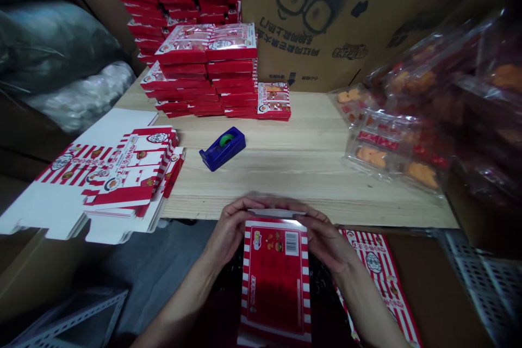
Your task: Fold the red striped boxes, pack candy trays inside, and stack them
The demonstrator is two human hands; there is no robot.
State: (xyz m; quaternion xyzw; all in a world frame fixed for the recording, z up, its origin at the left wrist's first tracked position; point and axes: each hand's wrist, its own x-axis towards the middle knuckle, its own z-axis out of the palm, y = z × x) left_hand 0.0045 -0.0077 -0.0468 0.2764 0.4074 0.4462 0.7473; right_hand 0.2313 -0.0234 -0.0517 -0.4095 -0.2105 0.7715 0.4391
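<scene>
Already, folded boxes (207, 68) stand stacked, flat blanks (122, 174) remain, and the left hand (234, 228) and right hand (326, 239) clamp a red carton (275, 277) by its top edge.

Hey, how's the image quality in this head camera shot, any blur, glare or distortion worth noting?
Head view: the left hand and right hand on the red carton blur slightly along their upper edges; glare streaks the plastic-wrapped snack packs; wide-angle distortion bows the wooden table and tilts the stacked red cartons; the corners fall dim.
</scene>
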